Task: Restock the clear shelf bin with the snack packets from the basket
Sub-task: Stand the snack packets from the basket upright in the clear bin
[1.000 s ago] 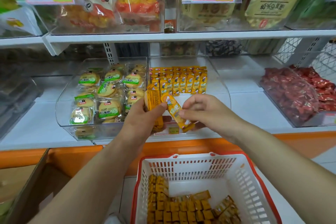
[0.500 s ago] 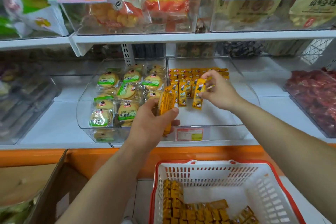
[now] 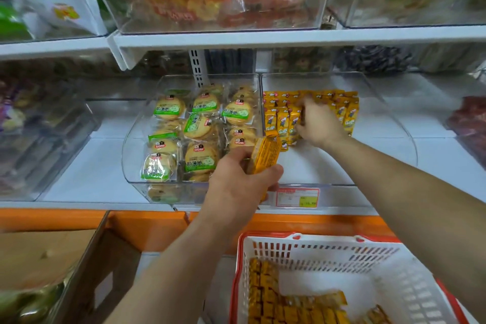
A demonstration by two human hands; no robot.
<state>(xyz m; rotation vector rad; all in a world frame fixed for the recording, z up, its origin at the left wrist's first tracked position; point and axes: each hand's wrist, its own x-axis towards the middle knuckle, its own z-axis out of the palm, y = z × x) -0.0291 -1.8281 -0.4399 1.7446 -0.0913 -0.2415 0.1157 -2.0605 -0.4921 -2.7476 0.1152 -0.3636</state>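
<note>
A clear shelf bin (image 3: 399, 139) on the middle shelf holds rows of yellow snack packets (image 3: 347, 110) at its back. My right hand (image 3: 319, 123) reaches into the bin and presses a yellow packet against the front row, fingers closed on it. My left hand (image 3: 242, 181) hovers at the bin's front edge, gripping a small stack of yellow packets (image 3: 265, 152). Below, a white basket with a red rim (image 3: 310, 247) holds several more yellow packets (image 3: 286, 305) along its bottom.
A second clear bin (image 3: 131, 155) to the left holds round green-labelled biscuit packs. A price tag (image 3: 298, 197) hangs on the bin's front. Upper shelf bins hold bagged snacks. A cardboard box (image 3: 86, 265) stands at lower left, red packets at far right.
My right hand has carried one packet from my left hand's stack into the bin and now sets it in the front row. The view has moved closer to the shelf.
</note>
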